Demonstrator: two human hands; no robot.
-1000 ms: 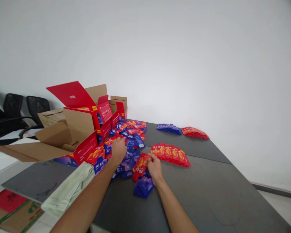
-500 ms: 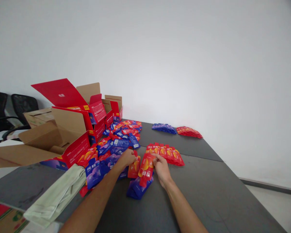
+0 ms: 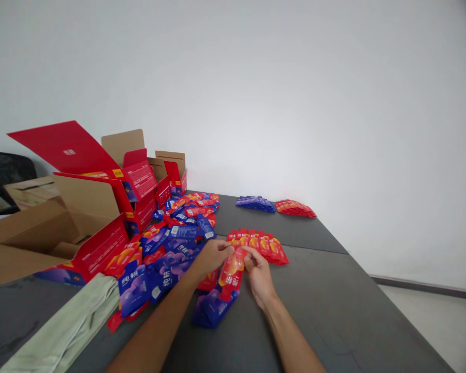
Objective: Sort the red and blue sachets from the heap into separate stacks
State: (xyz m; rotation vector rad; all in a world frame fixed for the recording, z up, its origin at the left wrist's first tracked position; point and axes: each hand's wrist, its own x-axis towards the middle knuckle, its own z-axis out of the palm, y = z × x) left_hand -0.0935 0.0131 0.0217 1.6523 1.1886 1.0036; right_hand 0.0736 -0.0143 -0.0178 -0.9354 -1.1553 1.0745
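A red pouch with orange fruit printed on it (image 3: 232,270) is tilted upright between my two hands, its lower end over a blue pouch (image 3: 214,309) on the table. My left hand (image 3: 212,257) pinches the pouch's far edge from the left. My right hand (image 3: 258,272) grips the same edge from the right, thumb and forefinger closed. Another red pouch (image 3: 208,282) lies partly hidden behind my left wrist. Just beyond my hands is an overlapping row of red pouches (image 3: 264,245).
Mixed red and blue pouches (image 3: 166,261) are heaped on the left. Open red cartons (image 3: 104,243) stand behind them, flaps sticking out. A pale green cloth (image 3: 68,324) lies front left. Blue pouches (image 3: 255,203) and red pouches (image 3: 295,208) lie in rows near the wall.
My left hand has moved right, from beside the other red pouch to the far edge of the one in my right hand. The view has shifted, so the cartons appear further left.
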